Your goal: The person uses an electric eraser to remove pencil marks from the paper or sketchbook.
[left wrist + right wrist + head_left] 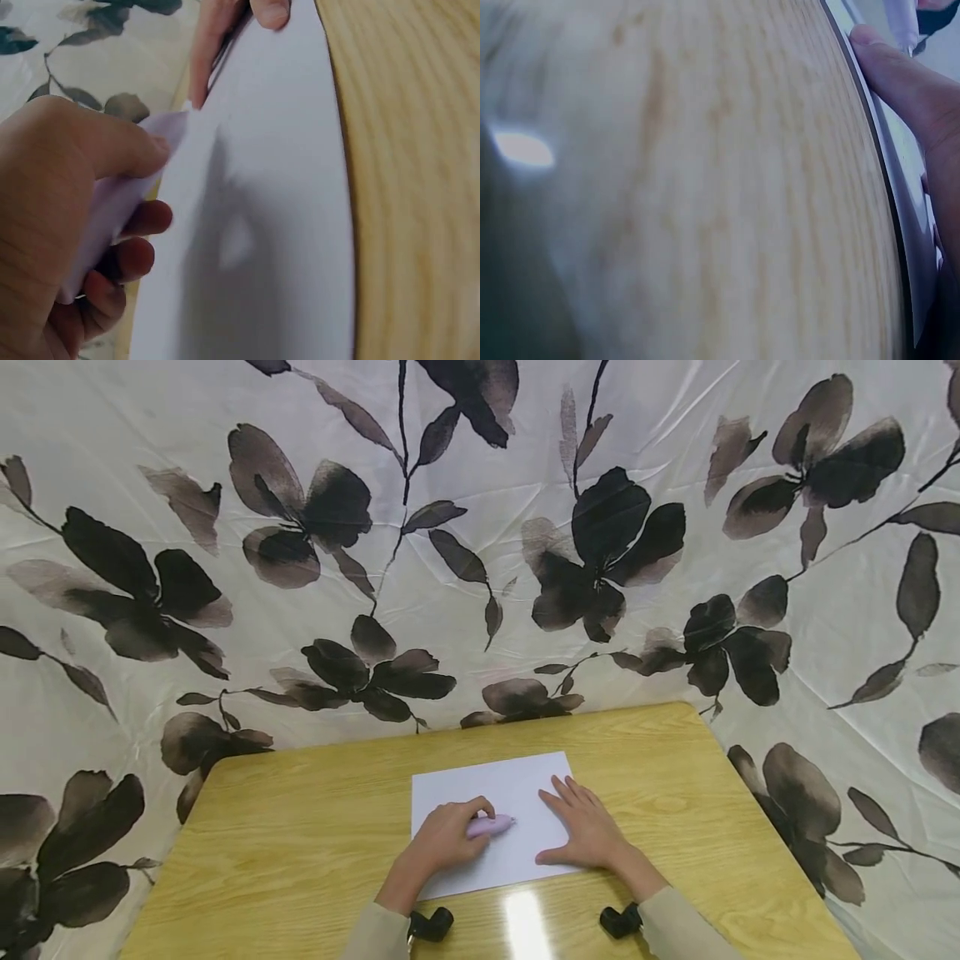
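Note:
A white sheet of paper (510, 785) lies on the wooden table. My left hand (444, 839) grips a thick lilac pen-shaped tool (491, 825) over the middle of the sheet; its narrow tip points right. In the left wrist view, the thumb presses along the lilac tool (112, 206) and the fingers curl round it. The tool's exact kind cannot be made out. My right hand (588, 827) rests on the right part of the paper, fingers straight and spread. Only its thumb and side show in the right wrist view, beside the sheet's edge.
The yellow wood-grain table (300, 827) reaches out on both sides of the paper. Behind it hangs a white cloth (480, 610) with dark flowers. A black wrist device (432, 925) sits at the left wrist, another black device (621, 922) at the right.

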`<state>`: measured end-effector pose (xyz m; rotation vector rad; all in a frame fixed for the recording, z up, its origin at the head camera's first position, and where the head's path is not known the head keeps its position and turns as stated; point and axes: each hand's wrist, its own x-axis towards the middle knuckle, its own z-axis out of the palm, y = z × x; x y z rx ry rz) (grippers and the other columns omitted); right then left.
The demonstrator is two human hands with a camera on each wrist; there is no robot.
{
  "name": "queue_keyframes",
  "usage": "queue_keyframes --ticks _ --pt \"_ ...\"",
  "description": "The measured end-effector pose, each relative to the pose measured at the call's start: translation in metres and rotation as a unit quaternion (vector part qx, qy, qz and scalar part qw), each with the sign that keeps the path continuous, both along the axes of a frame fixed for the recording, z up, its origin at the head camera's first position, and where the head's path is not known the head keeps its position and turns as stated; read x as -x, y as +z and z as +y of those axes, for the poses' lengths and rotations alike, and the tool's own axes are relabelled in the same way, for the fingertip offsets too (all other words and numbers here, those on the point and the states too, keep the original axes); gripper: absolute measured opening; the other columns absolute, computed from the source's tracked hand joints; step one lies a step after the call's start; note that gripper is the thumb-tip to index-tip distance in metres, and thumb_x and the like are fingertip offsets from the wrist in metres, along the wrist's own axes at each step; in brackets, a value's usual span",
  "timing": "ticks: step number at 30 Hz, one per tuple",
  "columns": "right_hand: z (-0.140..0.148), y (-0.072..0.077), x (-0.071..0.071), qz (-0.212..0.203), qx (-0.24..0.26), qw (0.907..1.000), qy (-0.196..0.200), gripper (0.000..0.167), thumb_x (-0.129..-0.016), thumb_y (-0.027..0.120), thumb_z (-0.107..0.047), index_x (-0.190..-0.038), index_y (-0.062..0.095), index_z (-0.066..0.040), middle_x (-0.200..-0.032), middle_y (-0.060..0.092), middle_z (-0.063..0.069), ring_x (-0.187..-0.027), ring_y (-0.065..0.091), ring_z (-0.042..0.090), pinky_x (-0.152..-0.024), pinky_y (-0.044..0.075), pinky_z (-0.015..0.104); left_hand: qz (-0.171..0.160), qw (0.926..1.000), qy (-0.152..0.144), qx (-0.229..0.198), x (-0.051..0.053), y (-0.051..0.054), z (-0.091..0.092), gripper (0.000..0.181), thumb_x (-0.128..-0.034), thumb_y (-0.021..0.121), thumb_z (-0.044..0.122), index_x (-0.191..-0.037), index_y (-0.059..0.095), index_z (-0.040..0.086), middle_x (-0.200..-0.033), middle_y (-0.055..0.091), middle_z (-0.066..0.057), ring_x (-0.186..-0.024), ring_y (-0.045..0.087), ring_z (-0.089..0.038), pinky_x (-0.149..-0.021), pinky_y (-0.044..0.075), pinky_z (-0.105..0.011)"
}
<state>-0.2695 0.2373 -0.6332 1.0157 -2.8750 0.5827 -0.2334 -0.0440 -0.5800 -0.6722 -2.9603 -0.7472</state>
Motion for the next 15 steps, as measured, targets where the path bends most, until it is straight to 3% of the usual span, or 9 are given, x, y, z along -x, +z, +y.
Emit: queue_keyframes --ticks 4,9,15 --pt "-0.001 0.000 0.000 -0.006 0.000 1.0000 0.000 0.108 -0.068 0.058 -0.084 -0.150 0.038 -0.015 -0.157 0.022 0.016 -0.143 0.016 0.037 -0.110 0.015 0.054 0.026 0.9949 0.080 -0.056 -0.015 -0.006 -0.016 0.038 -0.0839 0.071 0.023 -0.120 0.060 0.021 -0.088 0.063 0.005 -0.067 0.051 -0.010 -0.060 0.041 -0.029" --pt "-0.002 -0.002 0.000 -0.009 0.002 1.0000 -0.001 0.108 -0.069 0.057 -0.084 -0.150 0.038 -0.016 -0.158 0.021 0.014 -0.144 0.015 0.036 -0.110 0.015 0.054 0.052 0.9683 0.191 -0.152 -0.033 -0.010 -0.039 0.040 -0.0814 0.076 0.014 -0.119 0.065 0.012 -0.094 0.066 0.000 -0.076 0.056 -0.014 -0.069 0.046 -0.036" --pt "-0.002 -0.002 0.001 -0.005 0.007 1.0000 0.001 0.107 -0.068 0.059 -0.083 -0.150 0.039 -0.016 -0.158 0.022 0.014 -0.144 0.015 0.036 -0.110 0.015 0.055 0.094 0.9447 0.252 -0.188 -0.048 -0.013 -0.062 0.035 -0.0775 0.078 0.009 -0.110 0.068 0.007 -0.096 0.066 -0.004 -0.082 0.059 -0.018 -0.073 0.048 -0.039"
